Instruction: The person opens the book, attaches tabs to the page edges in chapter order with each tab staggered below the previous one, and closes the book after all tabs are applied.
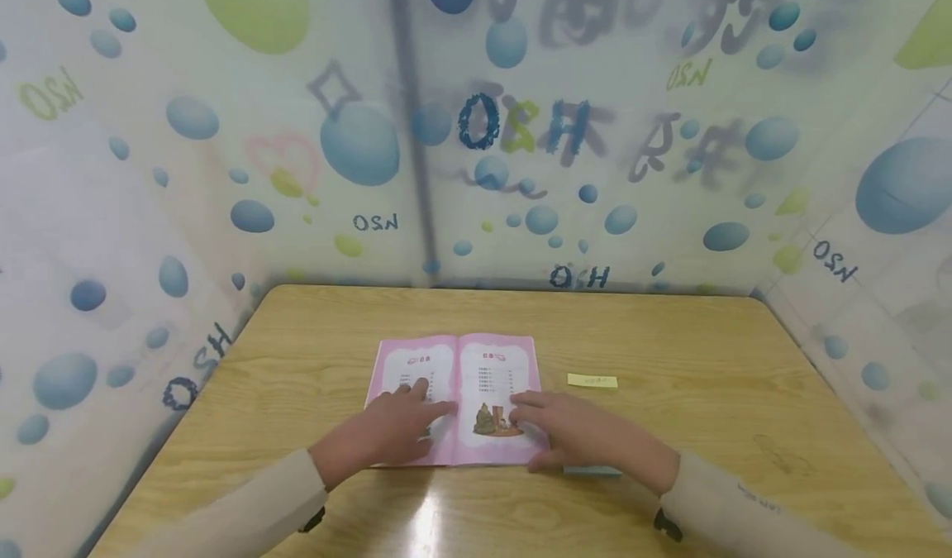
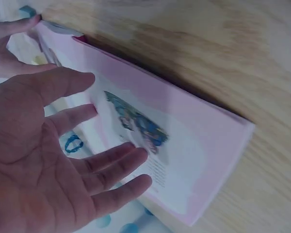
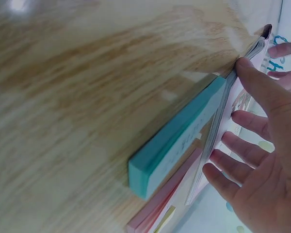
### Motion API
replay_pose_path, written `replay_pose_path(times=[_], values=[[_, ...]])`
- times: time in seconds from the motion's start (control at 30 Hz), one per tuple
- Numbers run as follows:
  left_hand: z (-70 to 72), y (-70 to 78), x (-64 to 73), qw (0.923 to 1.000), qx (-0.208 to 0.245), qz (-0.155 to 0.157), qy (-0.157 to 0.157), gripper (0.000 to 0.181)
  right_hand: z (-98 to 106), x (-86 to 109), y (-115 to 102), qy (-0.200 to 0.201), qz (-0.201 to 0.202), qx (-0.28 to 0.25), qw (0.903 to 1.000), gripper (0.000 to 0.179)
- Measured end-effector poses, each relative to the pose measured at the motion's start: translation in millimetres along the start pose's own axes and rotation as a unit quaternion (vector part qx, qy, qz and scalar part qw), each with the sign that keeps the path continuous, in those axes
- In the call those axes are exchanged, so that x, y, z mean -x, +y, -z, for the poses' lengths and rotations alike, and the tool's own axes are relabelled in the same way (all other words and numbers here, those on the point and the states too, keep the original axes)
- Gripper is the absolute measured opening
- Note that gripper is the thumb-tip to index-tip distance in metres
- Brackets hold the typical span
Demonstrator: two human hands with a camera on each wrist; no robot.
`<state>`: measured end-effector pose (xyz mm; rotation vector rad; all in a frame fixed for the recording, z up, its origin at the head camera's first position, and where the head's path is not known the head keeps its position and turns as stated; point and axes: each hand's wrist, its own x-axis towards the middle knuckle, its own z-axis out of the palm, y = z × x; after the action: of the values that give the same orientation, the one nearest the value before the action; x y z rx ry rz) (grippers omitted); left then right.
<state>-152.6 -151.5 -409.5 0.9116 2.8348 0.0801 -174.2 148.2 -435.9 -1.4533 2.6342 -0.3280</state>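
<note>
An open booklet (image 1: 497,452) with pink-bordered pages lies on the wooden table, with printed lines and small colour pictures on its pages. Over the left page, my left hand (image 1: 402,426) spreads its fingers, the thumb reaching toward the centre fold. My right hand (image 1: 568,430) lies over the right page's outer edge, fingers extended on the page side. In the right wrist view, the right thumb (image 3: 254,80) is right at the booklet's lower edge. A teal sticky-note pad (image 3: 177,136) sits beside the booklet, partly hidden by my right hand in the head view.
A yellow sticky note (image 1: 592,381) lies right of the booklet. Near the teal pad is a pink pad (image 3: 167,191). The wooden table (image 1: 669,335) meets a patterned curtain (image 1: 491,236) at the back, with more curtain at both sides.
</note>
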Motion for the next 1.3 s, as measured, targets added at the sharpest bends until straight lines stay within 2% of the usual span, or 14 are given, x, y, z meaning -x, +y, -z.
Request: replay_pose_path(times=[0.13, 0.23, 0.3, 0.4, 0.63, 0.7, 1.0, 1.17, 1.3], values=[[3.0, 8.4, -5.2, 0.9995, 0.021, 0.021, -0.008, 0.038, -3.2, 0.4, 1.3, 0.008, 0.008, 0.015, 0.9998, 0.062], [3.7, 9.6, -5.6, 0.9981, 0.041, 0.034, -0.030, 0.038, -4.5, 1.3, 2.5, 0.005, 0.006, 0.022, 0.9997, 0.063], [3.8, 9.4, -5.3, 0.9970, 0.051, 0.037, -0.046, 0.041, -4.7, 2.2, 3.1, -0.001, 0.000, 0.020, 0.9998, 0.064], [2.9, 7.6, -5.8, 0.9965, 0.058, 0.031, -0.052, 0.042, -4.5, 2.3, 3.6, -0.010, -0.010, 0.016, 0.9998, 0.065], [-2.2, 1.1, -12.5, 0.9973, 0.072, -0.007, 0.010, 0.025, -4.4, 0.7, 4.5, -0.009, -0.014, 0.017, 0.9997, 0.065], [-3.1, 0.0, -12.6, 0.9969, 0.075, -0.013, 0.019, 0.024, -4.8, 0.4, 4.5, -0.008, -0.010, 0.018, 0.9998, 0.065], [-1.8, 6.2, -15.4, 0.9968, 0.059, -0.035, 0.041, 0.026, 3.9, 1.5, 1.8, -0.025, -0.012, 0.003, 0.9996, 0.058], [-1.2, 10.7, -18.5, 0.9974, 0.044, -0.036, 0.045, 0.028, 6.4, 2.5, 2.0, -0.016, 0.009, 0.011, 0.9998, 0.051], [-1.3, 10.1, -15.8, 0.9974, 0.045, -0.035, 0.044, 0.032, 4.8, 2.6, 2.7, -0.015, 0.016, 0.016, 0.9996, 0.047]])
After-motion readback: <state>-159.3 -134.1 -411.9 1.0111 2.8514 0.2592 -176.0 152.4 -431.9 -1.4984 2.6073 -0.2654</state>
